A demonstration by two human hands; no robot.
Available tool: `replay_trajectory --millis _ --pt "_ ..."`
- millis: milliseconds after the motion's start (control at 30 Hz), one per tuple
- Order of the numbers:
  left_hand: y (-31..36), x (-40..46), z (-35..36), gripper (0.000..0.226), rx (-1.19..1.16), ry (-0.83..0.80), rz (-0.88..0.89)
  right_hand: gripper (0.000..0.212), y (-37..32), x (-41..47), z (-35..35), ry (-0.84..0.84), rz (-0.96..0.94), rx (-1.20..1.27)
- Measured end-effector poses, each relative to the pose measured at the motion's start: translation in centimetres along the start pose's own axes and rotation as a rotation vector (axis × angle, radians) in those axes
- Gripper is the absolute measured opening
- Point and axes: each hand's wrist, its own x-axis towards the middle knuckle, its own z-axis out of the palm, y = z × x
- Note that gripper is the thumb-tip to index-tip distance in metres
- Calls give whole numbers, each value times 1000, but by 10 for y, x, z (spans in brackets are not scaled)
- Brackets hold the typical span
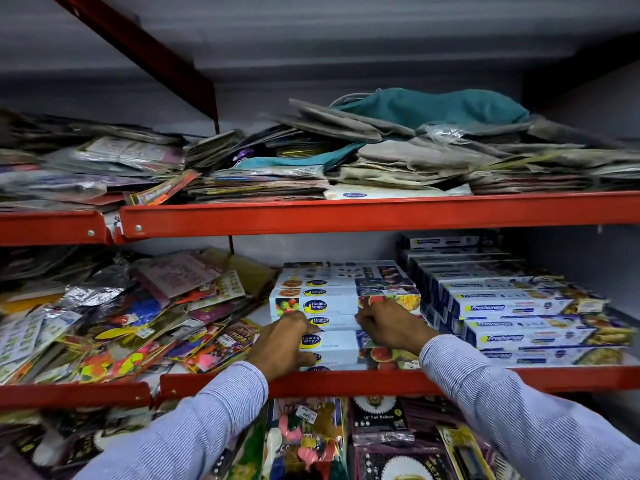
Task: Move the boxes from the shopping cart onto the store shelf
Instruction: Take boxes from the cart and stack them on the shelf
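A stack of long white "Healthy wrapp" boxes (343, 303) lies on the middle shelf (363, 382), which has a red front rail. My left hand (284, 344) rests on the left end of the front boxes, its fingers curled over a box at the logo. My right hand (389, 325) presses on the same front box (337, 342) from the right, fingers bent against its top edge. Both sleeves are blue striped. The shopping cart is out of view.
Blue-and-white "Freshwrapp" boxes (512, 306) are stacked right of my hands. Loose colourful packets (131, 320) are heaped to the left. The upper shelf (346, 213) holds piled papers and a teal cloth (433, 105). Balloon packs (377, 417) hang below.
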Motion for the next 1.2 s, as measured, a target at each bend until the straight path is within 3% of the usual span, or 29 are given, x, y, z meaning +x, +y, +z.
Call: replay_trajectory --millis 233,500,800,1000,1200 --pt "7 -3 26 33 -58 158 1 28 3 -26 13 48 -42 55" --pt "21 -4 30 34 -51 192 -8 24 7 -29 17 57 51 258" --pt "27 -1 29 30 -41 200 -29 30 11 -30 21 52 67 192" --pt "29 -14 35 50 187 189 -17 40 3 -43 24 58 13 -86" --pt "43 -75 39 75 204 251 61 59 -34 -91 42 197 66 -121"
